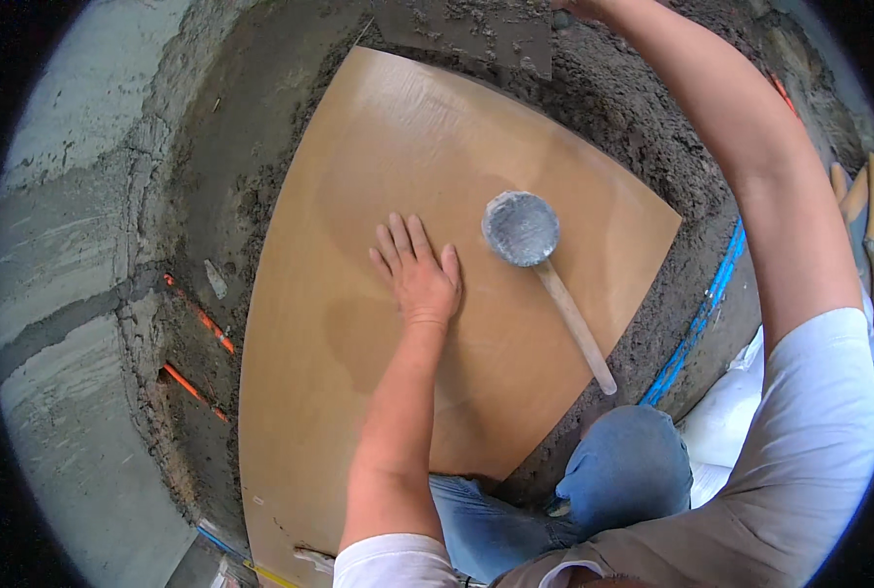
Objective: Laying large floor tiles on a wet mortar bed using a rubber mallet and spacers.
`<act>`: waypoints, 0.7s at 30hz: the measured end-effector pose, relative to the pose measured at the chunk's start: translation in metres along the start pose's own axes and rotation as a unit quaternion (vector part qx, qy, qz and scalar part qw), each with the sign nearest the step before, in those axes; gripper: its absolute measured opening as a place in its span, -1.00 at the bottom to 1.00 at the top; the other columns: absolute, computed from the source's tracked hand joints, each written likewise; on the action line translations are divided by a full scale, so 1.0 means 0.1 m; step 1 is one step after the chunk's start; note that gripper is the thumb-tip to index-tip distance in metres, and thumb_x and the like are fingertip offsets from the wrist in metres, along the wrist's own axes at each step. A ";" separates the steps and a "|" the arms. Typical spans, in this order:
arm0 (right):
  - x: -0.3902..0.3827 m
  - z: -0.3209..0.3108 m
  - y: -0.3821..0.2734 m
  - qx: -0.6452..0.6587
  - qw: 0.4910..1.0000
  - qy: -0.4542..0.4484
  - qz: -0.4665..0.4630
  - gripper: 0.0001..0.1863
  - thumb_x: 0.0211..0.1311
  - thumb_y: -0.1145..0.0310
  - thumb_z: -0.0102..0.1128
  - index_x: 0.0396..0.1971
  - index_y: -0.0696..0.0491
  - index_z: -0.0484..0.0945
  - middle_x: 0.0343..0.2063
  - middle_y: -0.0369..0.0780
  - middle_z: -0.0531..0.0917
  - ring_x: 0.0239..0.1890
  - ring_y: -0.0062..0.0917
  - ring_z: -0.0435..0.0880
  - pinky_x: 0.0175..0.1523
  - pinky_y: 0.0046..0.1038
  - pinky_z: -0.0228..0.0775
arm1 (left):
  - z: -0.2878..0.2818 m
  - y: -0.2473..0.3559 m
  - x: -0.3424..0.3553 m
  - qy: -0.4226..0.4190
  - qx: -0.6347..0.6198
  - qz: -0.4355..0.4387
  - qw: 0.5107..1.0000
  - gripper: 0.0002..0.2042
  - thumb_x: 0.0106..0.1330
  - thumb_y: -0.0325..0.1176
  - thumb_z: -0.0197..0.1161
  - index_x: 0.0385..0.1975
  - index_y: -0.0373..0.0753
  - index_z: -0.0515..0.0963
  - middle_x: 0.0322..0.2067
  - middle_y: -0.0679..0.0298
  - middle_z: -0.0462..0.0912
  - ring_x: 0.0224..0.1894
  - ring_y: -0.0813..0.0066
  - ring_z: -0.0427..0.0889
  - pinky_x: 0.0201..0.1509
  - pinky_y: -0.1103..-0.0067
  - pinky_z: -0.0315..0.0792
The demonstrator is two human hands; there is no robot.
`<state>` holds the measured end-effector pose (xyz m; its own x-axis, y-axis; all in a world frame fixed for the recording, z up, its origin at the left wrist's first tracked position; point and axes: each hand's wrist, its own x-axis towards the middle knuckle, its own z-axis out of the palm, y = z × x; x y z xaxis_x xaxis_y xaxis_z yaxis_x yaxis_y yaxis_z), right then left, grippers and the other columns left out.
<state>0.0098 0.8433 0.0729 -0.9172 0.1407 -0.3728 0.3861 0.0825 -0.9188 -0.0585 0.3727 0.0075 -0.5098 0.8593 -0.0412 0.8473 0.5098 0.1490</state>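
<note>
A large tan floor tile (388, 157) lies on a bed of grey mortar (643, 118). My left hand (417, 269) rests flat on the tile's middle, fingers spread. A rubber mallet (522, 228) with a wooden handle (579, 328) lies on the tile just right of that hand. My right arm reaches up past the tile's far edge. My right hand (579, 8) is mostly cut off by the top edge, next to a mortar-smeared metal trowel blade (476, 29). The grip itself is hidden.
Rough concrete (64, 245) borders the mortar on the left, with orange pipes (197, 323) showing in a gap. A blue pipe (701, 314) runs along the right. White sacks (731, 421) and tool handles (868, 206) sit at right. My knees (623, 461) are by the tile's near edge.
</note>
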 end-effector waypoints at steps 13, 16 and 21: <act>-0.05 -0.76 0.44 -0.325 0.930 0.114 0.130 -0.71 -0.19 0.50 0.23 -0.34 -0.05 0.53 -0.37 -0.15 0.56 -0.39 -0.37 0.50 -0.51 -0.27 0.31 | 0.01 0.24 0.06 0.008 -0.025 0.017 1.000 -0.35 0.22 -0.06 0.06 0.27 -0.26 0.17 0.34 0.04 0.04 0.39 0.04 -0.08 0.41 0.11 -0.25; -1.22 -1.07 0.95 -0.272 0.957 0.073 0.073 -0.65 -0.19 0.50 0.23 -0.27 -0.05 0.51 -0.26 -0.14 0.55 -0.28 -0.36 0.51 -0.46 -0.22 0.35 | 0.02 0.14 0.04 0.006 -0.018 0.011 1.000 -0.36 0.23 -0.06 0.05 0.27 -0.26 0.16 0.34 0.05 0.04 0.40 0.05 -0.09 0.41 0.12 -0.25; -2.25 -0.59 0.99 -0.223 0.973 0.020 -0.050 -0.66 -0.10 0.35 0.24 -0.21 0.01 0.56 -0.13 -0.05 0.61 -0.06 -0.28 0.59 -0.21 -0.12 0.47 | 0.07 0.23 0.05 0.000 -0.026 0.010 1.000 -0.36 0.25 -0.06 0.01 0.28 -0.26 0.15 0.35 0.07 0.02 0.40 0.07 -0.11 0.41 0.12 -0.28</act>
<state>0.2607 0.8782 0.0734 -0.9513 0.1470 -0.2710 0.3075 0.5165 -0.7992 -0.0407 0.3885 0.0037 -0.4926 0.8695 -0.0370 0.8488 0.4894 0.2001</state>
